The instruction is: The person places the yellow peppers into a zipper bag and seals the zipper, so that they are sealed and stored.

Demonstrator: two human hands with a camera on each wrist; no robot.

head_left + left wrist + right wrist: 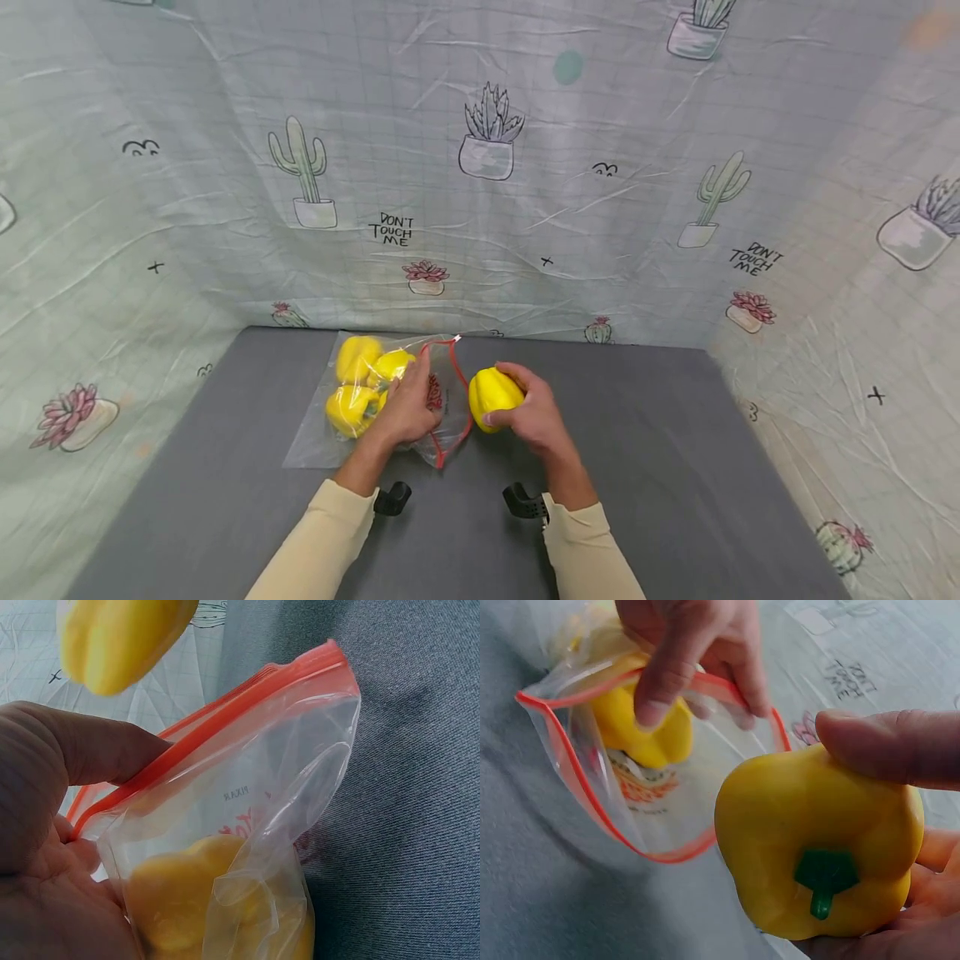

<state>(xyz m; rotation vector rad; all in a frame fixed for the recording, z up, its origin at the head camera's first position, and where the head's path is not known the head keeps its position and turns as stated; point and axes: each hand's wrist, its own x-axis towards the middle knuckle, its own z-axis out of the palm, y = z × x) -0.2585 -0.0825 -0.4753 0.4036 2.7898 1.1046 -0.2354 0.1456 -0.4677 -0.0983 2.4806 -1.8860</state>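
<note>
A clear plastic zip bag [307, 446] with a red zip rim lies on the table, with several yellow bell peppers [358, 358] inside. At its gaping mouth is my left hand [408, 408]; its thumb [112, 746] crosses the red rim [225, 724], and that hand holds the bag's edge. My right hand [536, 412] grips another yellow bell pepper [493, 398] just right of the mouth, outside the bag. The right wrist view shows this pepper's green stem [825, 877] towards the camera, with the thumb on one side and fingers on the other.
The dark grey table [637, 467] extends to the right and in front of the bag. A hanging cloth [555, 217] printed with potted cacti encloses the back and both sides. Black wrist mounts [525, 502] sit at both cuffs.
</note>
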